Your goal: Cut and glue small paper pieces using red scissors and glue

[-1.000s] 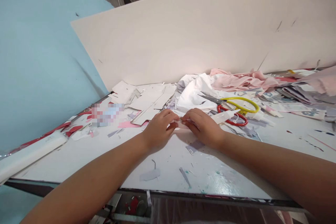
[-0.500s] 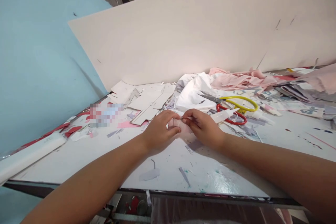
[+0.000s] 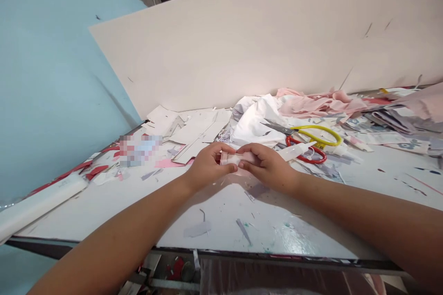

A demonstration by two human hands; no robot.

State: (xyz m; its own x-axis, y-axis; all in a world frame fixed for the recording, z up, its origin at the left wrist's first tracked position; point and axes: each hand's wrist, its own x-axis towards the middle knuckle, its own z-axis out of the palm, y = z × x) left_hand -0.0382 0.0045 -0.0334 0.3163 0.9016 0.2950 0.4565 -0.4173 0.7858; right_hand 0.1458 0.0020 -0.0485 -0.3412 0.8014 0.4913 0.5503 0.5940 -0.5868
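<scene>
My left hand (image 3: 206, 167) and my right hand (image 3: 266, 167) meet at the middle of the white table (image 3: 138, 203). Both pinch a small pale pink piece (image 3: 232, 158) between thumbs and fingertips, lifted slightly off the surface. Just right of my right hand lies a white glue bottle (image 3: 295, 150). Behind it are scissors with yellow handles (image 3: 313, 134) and red handles (image 3: 308, 156).
White card offcuts (image 3: 194, 131) lie behind my left hand, white cloth (image 3: 254, 124) and pink fabric (image 3: 318, 103) further back right. A tall pale board (image 3: 270, 41) stands along the rear. A white roll (image 3: 38, 203) rests at the left edge. Paper scraps (image 3: 199, 229) dot the front.
The small pink piece was pressed flat on the table; now both hands have raised it a little and hold it pinched between them.
</scene>
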